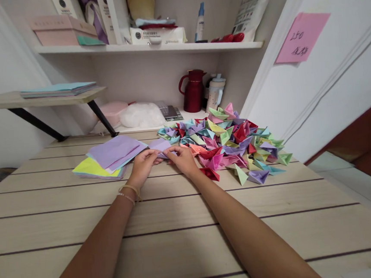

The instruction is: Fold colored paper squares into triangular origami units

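Note:
My left hand (143,164) and my right hand (183,158) meet at the middle of the wooden table (168,240), fingers pinched on a small lilac sheet of paper (160,146) that lies flat between them. A thin bracelet circles my left wrist. To the left of my left hand lies a stack of coloured paper sheets (109,159), lilac on top and yellow below. Right of my right hand spreads a heap of folded paper boats (231,145) in many colours.
At the back stand a dark red jug (193,90), a pale cup (215,92), a white bag (142,115) and a pink box (114,111). A shelf (151,49) above holds boxes and a bottle. A pink note (301,37) is stuck on the right wall.

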The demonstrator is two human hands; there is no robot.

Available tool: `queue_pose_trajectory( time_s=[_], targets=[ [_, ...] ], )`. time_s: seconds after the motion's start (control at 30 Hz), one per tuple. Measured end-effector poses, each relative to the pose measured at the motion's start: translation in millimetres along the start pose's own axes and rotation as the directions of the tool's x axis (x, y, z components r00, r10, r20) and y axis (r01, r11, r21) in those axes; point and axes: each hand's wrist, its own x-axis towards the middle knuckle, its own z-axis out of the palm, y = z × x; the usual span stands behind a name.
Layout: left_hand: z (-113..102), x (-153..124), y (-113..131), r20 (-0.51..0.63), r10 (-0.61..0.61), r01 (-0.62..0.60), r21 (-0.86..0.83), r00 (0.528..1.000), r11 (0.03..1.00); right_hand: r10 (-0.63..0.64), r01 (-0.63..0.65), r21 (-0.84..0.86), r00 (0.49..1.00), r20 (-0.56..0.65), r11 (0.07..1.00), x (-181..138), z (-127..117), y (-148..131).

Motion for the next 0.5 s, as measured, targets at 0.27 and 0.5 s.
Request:
queue_pose_trajectory(
  time_s=[0.27,0.5],
  targets=[
    [1,-3,4,-0.03,0.013,-0.014,-0.013,0.999,1.0,0.018,-0.017,-0.03,0.999,0.03,0.999,-3,1,-5],
    [0,-3,3,-0.066,0.024,-0.022,0.031,0.998,0.999,-0.04,0.046,-0.095,0.997,0.063,0.994,-8,-1,-11]
  ],
)
